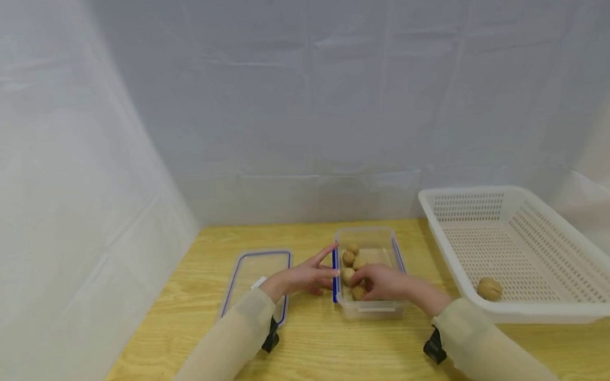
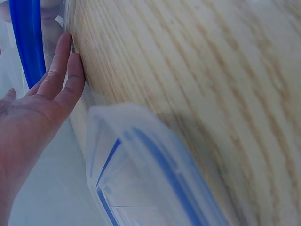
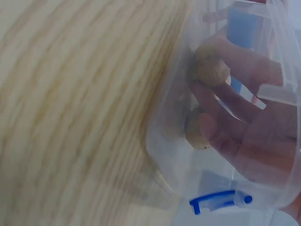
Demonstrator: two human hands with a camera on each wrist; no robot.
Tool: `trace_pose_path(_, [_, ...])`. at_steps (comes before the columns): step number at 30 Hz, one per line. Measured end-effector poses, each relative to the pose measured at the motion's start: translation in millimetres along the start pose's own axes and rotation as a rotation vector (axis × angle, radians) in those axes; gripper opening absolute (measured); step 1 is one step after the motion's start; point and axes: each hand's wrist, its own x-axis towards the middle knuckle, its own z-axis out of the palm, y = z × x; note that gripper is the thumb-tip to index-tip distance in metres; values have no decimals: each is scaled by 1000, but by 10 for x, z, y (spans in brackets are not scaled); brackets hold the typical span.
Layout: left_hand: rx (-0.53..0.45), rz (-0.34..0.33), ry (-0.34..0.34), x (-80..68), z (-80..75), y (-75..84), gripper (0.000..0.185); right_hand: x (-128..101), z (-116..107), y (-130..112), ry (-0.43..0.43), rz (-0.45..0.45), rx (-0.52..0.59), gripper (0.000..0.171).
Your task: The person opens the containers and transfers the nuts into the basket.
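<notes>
A clear plastic food container with blue clips stands on the table, holding several walnuts along its left side. My right hand reaches down inside it, fingers bent among the walnuts. Seen through the clear wall in the right wrist view, thumb and forefinger pinch one walnut, while another walnut lies by the other fingers. My left hand has its fingers straight, with the fingertips against the container's left wall, beside the blue clip.
Left of the container, under my left forearm, lies its clear lid with a blue seal. A white slotted basket stands at the right, with one walnut in its near left corner. White sheeting rises behind the wooden table.
</notes>
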Motion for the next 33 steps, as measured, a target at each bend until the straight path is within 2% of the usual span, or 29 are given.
trace_pose_path(17, [-7, -4, 1, 4, 17, 24, 74, 4, 18, -49, -4, 53, 33, 26])
trace_pose_path(24, [-1, -4, 6, 14, 8, 18, 74, -39, -28, -81, 51, 50, 42, 28])
trace_pose_path(33, [5, -9, 15, -2, 11, 17, 75, -223, -229, -142, 143, 8, 45, 34])
